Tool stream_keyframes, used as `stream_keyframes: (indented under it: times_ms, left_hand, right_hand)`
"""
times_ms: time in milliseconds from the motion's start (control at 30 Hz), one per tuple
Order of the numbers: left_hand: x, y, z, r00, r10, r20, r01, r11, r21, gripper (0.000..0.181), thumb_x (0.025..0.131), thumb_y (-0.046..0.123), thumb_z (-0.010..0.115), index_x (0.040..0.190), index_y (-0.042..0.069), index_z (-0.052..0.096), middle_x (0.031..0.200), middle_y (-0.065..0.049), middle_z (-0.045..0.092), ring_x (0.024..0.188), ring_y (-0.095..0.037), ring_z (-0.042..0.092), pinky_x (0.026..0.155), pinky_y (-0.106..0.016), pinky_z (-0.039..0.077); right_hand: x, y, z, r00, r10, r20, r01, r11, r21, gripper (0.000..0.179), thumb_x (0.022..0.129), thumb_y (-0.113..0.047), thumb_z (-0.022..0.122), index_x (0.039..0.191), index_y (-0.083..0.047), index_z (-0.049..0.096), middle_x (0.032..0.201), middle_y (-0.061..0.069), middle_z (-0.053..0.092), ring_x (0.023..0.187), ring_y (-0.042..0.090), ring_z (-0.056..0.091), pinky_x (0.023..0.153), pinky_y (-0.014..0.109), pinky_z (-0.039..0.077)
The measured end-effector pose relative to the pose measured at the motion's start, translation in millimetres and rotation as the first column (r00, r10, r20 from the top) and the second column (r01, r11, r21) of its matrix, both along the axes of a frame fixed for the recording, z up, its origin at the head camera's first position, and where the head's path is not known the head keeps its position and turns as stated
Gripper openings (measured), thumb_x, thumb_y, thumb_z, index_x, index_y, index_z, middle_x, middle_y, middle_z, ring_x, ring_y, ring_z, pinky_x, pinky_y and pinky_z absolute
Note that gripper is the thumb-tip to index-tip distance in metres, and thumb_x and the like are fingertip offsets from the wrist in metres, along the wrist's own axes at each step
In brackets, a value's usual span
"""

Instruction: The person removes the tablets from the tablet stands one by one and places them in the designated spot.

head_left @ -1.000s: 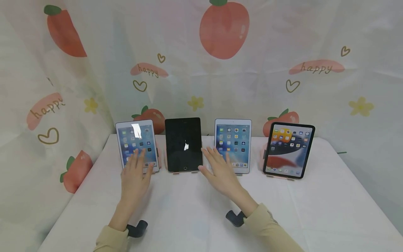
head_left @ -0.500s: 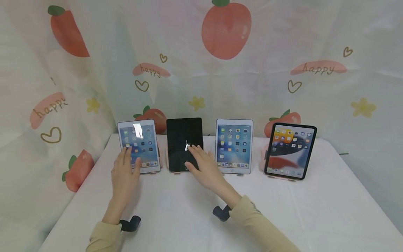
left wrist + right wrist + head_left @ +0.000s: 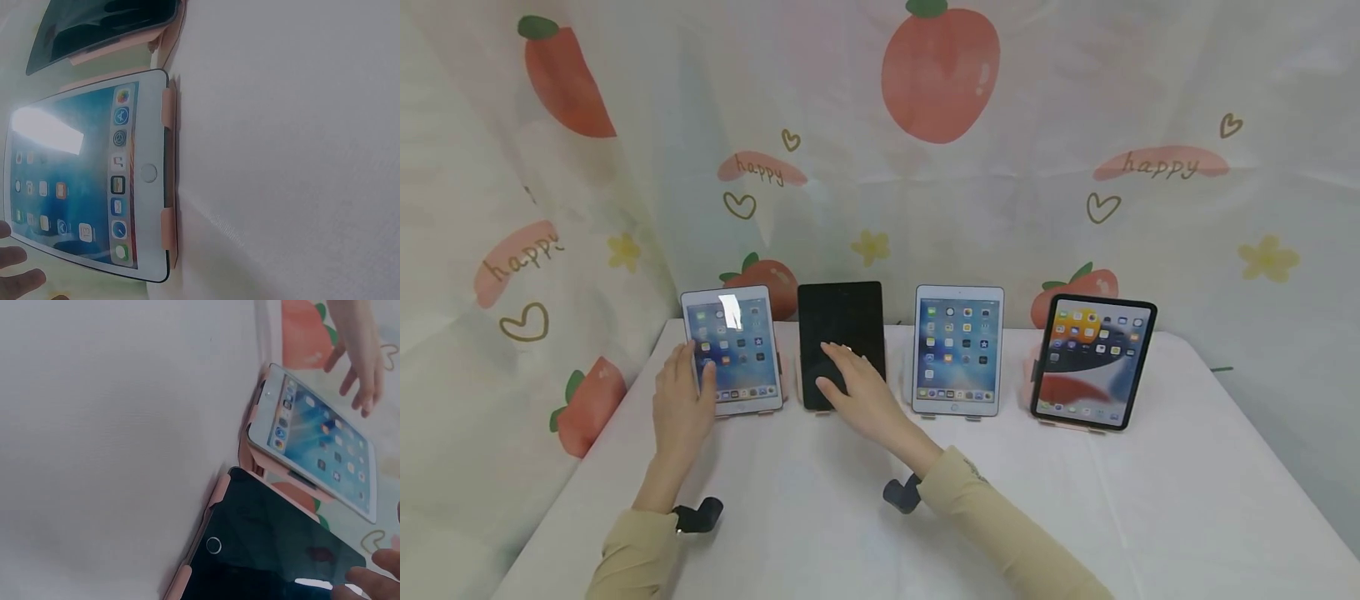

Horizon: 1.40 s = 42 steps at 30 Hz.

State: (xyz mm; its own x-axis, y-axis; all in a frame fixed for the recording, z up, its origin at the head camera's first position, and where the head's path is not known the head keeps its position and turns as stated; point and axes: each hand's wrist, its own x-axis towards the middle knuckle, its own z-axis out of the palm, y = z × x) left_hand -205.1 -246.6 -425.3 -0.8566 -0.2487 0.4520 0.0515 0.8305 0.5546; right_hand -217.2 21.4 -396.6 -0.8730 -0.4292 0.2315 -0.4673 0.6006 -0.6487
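My right hand [image 3: 865, 396] reaches toward 12 o'clock, fingers extended and loosely parted, thumb apart, gripping nothing. It lies in front of the flat black-framed tablet with a dark glass screen [image 3: 842, 312]; whether a fingertip meets the glass, I cannot tell. My left hand [image 3: 683, 404], fingers slightly bent with a gap to the thumb, also holds nothing; it sits by the 9 o'clock edge of the slim white-framed tablet with a blue home screen [image 3: 735, 375], which stands at 11 o'clock from me.

Folding-style pink stands [image 3: 167, 228] prop these two tablets, their lips catching the bottom edges, presumably so that the screens lean back facing me on the white cloth-covered tabletop [image 3: 820, 517]. A second white-framed tablet [image 3: 958, 350] stands just past 12, a black-framed tablet with a lit, colourful screen [image 3: 1093, 358] at 1 o'clock.

Compared with a second ago, both hands have shifted toward 9 o'clock: my right has left the second white-framed tablet's lower corner, my left has uncovered its screen. The tablets keep their places.
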Motion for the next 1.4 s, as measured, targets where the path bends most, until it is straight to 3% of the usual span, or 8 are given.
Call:
stream_keyframes:
  times_ms: [333,667,867,1200,1400]
  left_hand:
    - [-14.5,-11.1,1.4,0.999,0.012,-0.042,-0.010,0.999,0.049,0.051,0.102,0.028,0.041,0.143,-0.002,0.037,0.145,-0.027,0.037,0.131,-0.046,0.037,0.104,-0.063,0.033]
    - [-29.1,-19.6,4.7,1.000,0.016,-0.003,-0.016,0.994,0.113,0.050,0.102,0.026,0.039,0.143,-0.002,0.036,0.144,-0.029,0.039,0.133,-0.044,0.036,0.108,-0.061,0.031]
    - [-36.8,-26.8,4.1,1.000,0.015,-0.012,-0.012,0.984,0.178,0.047,0.102,0.020,0.040,0.142,-0.004,0.036,0.140,-0.030,0.041,0.124,-0.044,0.044,0.102,-0.058,0.036]
    - [-47.6,-33.0,11.8,0.999,0.029,-0.035,-0.018,0.965,0.262,0.045,0.102,0.019,0.038,0.140,-0.004,0.039,0.132,-0.029,0.047,0.117,-0.043,0.050,0.097,-0.056,0.041]
    - [-54.9,-35.2,12.2,0.999,0.041,-0.033,-0.030,0.959,0.282,0.043,0.102,0.019,0.039,0.140,-0.002,0.040,0.127,-0.028,0.050,0.114,-0.041,0.051,0.098,-0.053,0.041]
  right_hand:
    - [-14.1,-22,8.4,0.996,0.005,0.091,0.001,0.998,-0.070,0.054,0.099,-0.031,0.050,0.150,-0.021,0.033,0.155,0.005,0.035,0.143,0.026,0.035,0.114,0.050,0.033]
    - [-36.9,-44,11.8,0.994,-0.010,0.107,0.022,0.993,-0.115,0.054,0.098,-0.022,0.052,0.149,-0.018,0.034,0.153,0.008,0.038,0.142,0.026,0.036,0.114,0.048,0.034]
    - [-47.4,-55,12.9,0.992,-0.009,0.123,0.027,0.989,-0.147,0.057,0.097,-0.020,0.054,0.150,-0.017,0.032,0.154,0.009,0.037,0.143,0.026,0.034,0.115,0.048,0.032]
    - [-63.5,-77,18.0,0.991,0.020,0.135,0.011,0.974,-0.225,0.059,0.097,-0.015,0.054,0.150,-0.010,0.029,0.151,0.011,0.041,0.137,0.024,0.045,0.109,0.038,0.041]
    - [-72.0,-88,20.4,0.989,0.028,0.142,0.002,0.977,-0.213,0.061,0.096,-0.013,0.056,0.150,-0.009,0.028,0.145,0.012,0.046,0.131,0.026,0.050,0.105,0.036,0.045]
